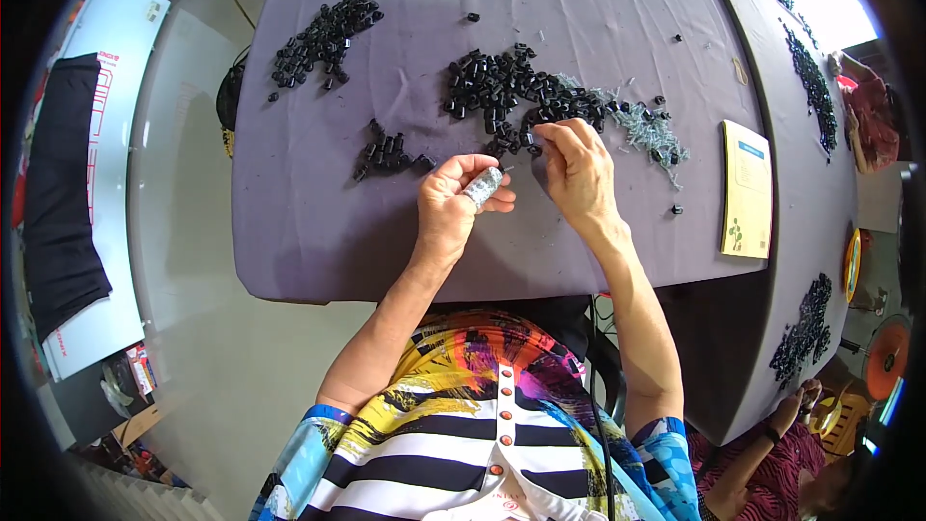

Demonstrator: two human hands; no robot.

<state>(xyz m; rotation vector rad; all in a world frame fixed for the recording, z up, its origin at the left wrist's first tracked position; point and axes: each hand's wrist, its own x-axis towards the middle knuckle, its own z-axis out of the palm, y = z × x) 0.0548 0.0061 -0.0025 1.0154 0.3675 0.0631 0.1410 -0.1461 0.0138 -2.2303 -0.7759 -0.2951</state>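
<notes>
Over the near part of the table, my left hand (451, 195) is closed, its thumb covered by a mottled silver-grey wrap (482, 187). A small black plastic part shows at that thumb's tip, pinched against the fingers. My right hand (581, 174) is beside it, thumb and forefinger drawn together at the near edge of a large heap of small black cylindrical parts (492, 87); whatever lies between those fingertips is too small to make out. Right of this heap, thin clear plastic pins (651, 133) lie scattered. A smaller cluster of black parts (386, 150) is left of my left hand.
Another heap of black parts (328, 34) lies at the far left of the grey-clothed table (318, 183). A yellow booklet (746, 191) rests near the right edge. On the adjoining table are more black heaps (803, 328); another person's hand (791, 407) is beside it.
</notes>
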